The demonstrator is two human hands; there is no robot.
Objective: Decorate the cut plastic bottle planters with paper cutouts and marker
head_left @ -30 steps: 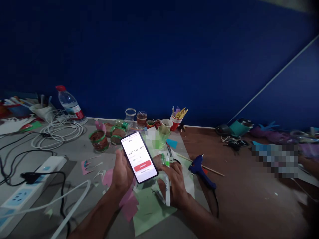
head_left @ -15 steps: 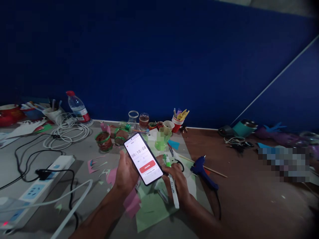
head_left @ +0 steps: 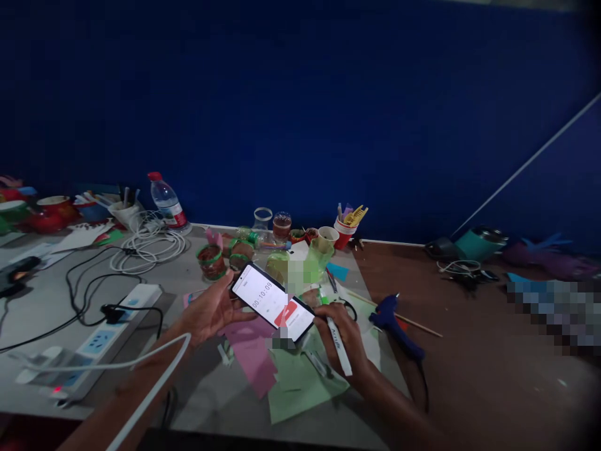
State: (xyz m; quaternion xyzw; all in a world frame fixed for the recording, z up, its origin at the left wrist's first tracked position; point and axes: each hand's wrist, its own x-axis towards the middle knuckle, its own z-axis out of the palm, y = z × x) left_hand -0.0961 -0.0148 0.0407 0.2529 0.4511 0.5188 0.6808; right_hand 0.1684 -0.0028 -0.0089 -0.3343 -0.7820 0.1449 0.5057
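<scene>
A phone [head_left: 260,291] with a lit white screen, a timer reading and a red button is tilted above the table. My left hand [head_left: 211,307] grips its upper left end, thumb along the edge and fingers underneath. In my right hand [head_left: 345,338] is a white acrylic marker [head_left: 339,347] with a green tip end. The right fingertips also touch the phone's lower right corner. Below lie green paper [head_left: 295,401] and pink paper [head_left: 253,360]. Scissors [head_left: 347,307] rest just beyond my right hand.
A blue glue gun [head_left: 397,329] and a wooden stick [head_left: 422,327] lie to the right. Leftward are a power strip [head_left: 113,344], coiled white cable [head_left: 150,250] and a water bottle [head_left: 169,203]. Decorated cups [head_left: 211,263] and a red cup [head_left: 345,233] stand behind the phone.
The phone has turned toward lying sideways and moved slightly right. My left hand has shifted to its upper left end. The timer went from 10:08 to 10:09, and the view swung left.
</scene>
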